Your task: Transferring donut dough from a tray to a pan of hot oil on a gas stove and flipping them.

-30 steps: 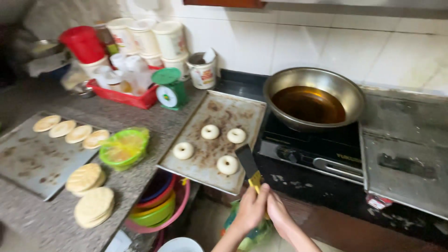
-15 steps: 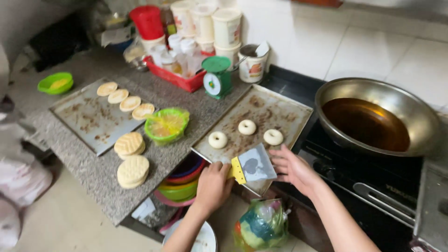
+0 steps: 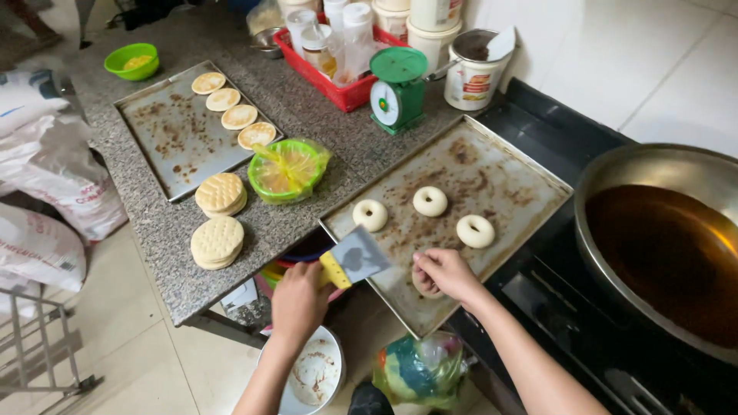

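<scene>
From the head view, the left hand grips the yellow handle of a scraper, its metal blade lying on the near edge of the baking tray. The right hand curls over a dough ring on the tray, with three more dough rings just beyond, beside a wok of oil.

Left hand fisted, right hand palm-down, fingers curled.
</scene>
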